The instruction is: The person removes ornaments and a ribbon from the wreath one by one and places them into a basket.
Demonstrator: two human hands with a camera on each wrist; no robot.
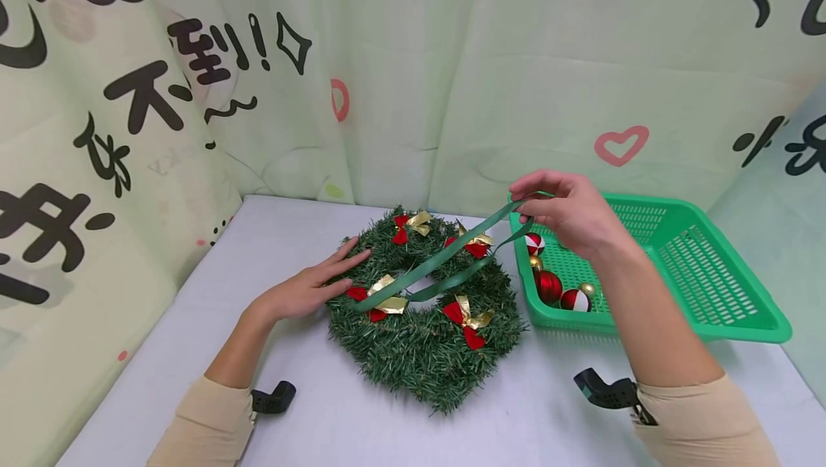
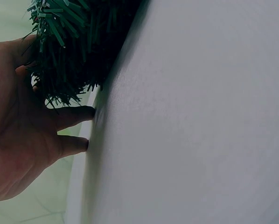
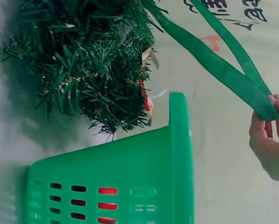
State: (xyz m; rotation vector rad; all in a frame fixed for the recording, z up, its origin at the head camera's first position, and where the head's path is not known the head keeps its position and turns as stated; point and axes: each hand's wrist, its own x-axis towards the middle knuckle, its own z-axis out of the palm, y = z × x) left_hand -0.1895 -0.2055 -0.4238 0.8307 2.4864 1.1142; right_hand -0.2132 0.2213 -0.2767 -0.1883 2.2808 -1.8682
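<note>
A green wreath (image 1: 413, 352) with red and gold bows (image 1: 470, 320) lies on the white table. My left hand (image 1: 306, 288) rests on its left side with fingers spread. In the left wrist view, two fingertips of the left hand (image 2: 32, 121) touch the table beside the greenery. A green ribbon (image 1: 439, 259) stretches across the wreath in two strands, up to my right hand (image 1: 568, 212). Thumb and fingers of the right hand (image 3: 275, 135) pinch the ribbon's looped end above the basket's left rim. How the ribbon meets the wreath is unclear.
A green plastic basket (image 1: 716, 295) stands right of the wreath. In its left end lie red, gold and red-and-white ball ornaments (image 1: 548, 286). A pale printed curtain (image 1: 400, 94) hangs behind and left of the table (image 1: 310, 409).
</note>
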